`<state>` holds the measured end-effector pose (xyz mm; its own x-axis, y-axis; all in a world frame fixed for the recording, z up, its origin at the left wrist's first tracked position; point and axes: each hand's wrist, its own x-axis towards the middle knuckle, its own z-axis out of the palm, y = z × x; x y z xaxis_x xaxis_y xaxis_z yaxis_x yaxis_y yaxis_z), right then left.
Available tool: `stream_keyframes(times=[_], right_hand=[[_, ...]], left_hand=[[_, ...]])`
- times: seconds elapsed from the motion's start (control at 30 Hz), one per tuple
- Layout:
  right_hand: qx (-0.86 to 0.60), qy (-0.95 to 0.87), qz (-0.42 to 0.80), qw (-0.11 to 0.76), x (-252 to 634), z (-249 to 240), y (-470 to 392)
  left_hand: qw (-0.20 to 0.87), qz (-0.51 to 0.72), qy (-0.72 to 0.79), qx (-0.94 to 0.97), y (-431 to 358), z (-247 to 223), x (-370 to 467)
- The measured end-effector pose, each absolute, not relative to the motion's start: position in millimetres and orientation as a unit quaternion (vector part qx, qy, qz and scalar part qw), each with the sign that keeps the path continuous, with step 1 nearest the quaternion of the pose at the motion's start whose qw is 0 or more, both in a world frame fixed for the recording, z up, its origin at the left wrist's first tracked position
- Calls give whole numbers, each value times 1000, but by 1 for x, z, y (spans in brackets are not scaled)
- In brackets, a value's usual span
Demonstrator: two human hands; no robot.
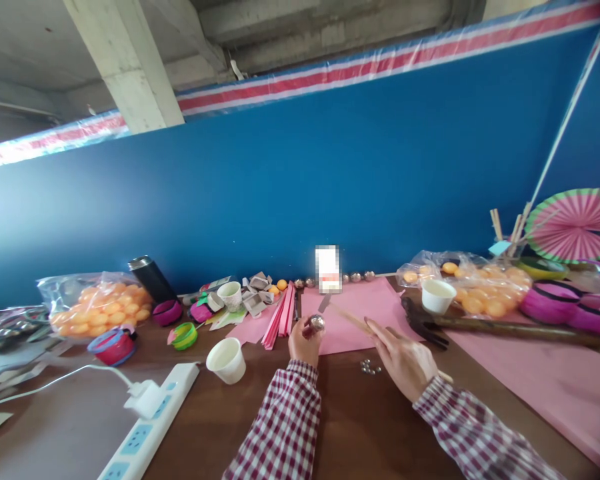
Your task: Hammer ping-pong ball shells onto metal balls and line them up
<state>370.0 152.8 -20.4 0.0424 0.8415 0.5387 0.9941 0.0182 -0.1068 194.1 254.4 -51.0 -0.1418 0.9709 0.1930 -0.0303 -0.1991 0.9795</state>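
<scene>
My left hand (304, 343) is closed around a shiny metal ball (317, 323), held just over the near left part of a pink paper sheet (370, 310). In my right hand (405, 360) is a slim wooden chopstick (351, 317). Its tip points left and away from me above the paper, and its back end shows by my wrist; whether it is one stick or a pair I cannot tell. Between my hands, several small metal nuts or beads (369, 367) lie on the brown table. A row of metal balls (356, 277) lines the paper's far edge.
A hammer (480, 324) lies to the right near a white paper cup (439, 297). Another paper cup (227, 361) and a power strip (153, 420) are at the left. Bags of orange balls (103, 307) flank the workspace. Folded pink strips (281, 313) sit behind my left hand. A blue partition (290, 180) stands behind.
</scene>
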Motion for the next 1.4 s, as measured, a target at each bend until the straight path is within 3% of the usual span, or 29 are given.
stream_keyframes(times=[0.33,0.53,1.4], right_hand=[[-673,-677,-167,246,368,-19,152],[-676,-694,-142,203,368,-18,152],[-669,-683,-175,236,366,-21,151]], left_hand=[[407,594,483,498,254,-50,193],[385,576,497,522,256,-56,193],[369,584,513,509,254,-48,190]])
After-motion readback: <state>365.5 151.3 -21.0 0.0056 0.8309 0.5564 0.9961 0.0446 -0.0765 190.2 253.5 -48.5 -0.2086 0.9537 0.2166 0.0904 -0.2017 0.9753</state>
